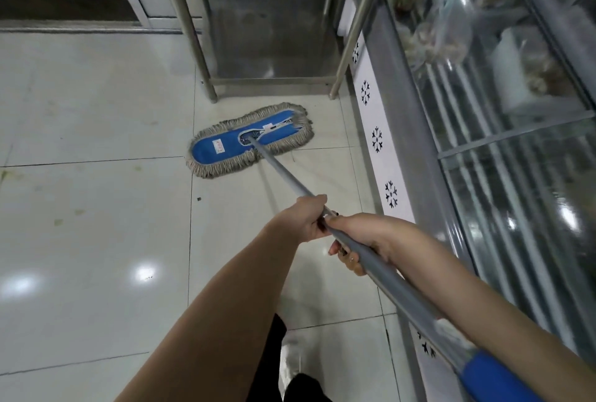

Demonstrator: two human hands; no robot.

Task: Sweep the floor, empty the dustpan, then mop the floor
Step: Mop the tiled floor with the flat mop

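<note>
Both hands, left hand (304,219) ahead of right hand (364,242), wrap the mop handle (283,172) tightly, probably to steer the mop head (250,140) lying flat on the floor (96,111) beyond.

We see both arms bare and stretched forward. The left forearm (225,298) rises from the lower edge to the left hand (303,219), whose fingers (317,204) curl over the mop handle (283,172). Just behind it, the right hand (364,240) wraps the same handle from the other side. The right forearm (483,304) lies along the shaft, and the two hands almost touch.
</note>
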